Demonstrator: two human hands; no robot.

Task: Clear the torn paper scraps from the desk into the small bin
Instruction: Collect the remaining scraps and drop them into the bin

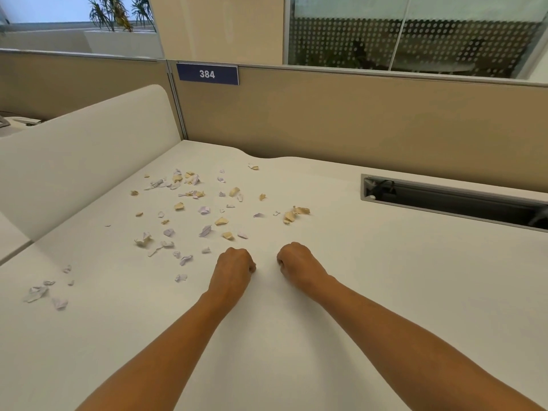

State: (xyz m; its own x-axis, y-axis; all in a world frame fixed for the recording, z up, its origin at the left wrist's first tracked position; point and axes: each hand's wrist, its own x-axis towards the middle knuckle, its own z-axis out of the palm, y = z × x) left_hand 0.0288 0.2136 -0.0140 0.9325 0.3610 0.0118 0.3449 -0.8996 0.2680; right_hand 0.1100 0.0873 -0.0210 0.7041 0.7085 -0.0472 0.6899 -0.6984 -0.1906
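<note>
Scraps (204, 209) strewn over the bench (385, 292) beyond left hand (234, 264) and right hand (296, 262), both with fingers curled on nothing visible, risk, I judge, being swept off the edge, no bin being in view.

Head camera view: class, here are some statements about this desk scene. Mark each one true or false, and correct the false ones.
1. The left hand and the right hand are both curled into fists. True.
2. A bin stands beside the scraps. False: no bin is in view.
3. Most scraps lie on the desk to the left of the hands and beyond them. True.
4. The sign on the partition reads 348. False: it reads 384.
5. Every scrap is white. False: some are tan, others pale.
</note>
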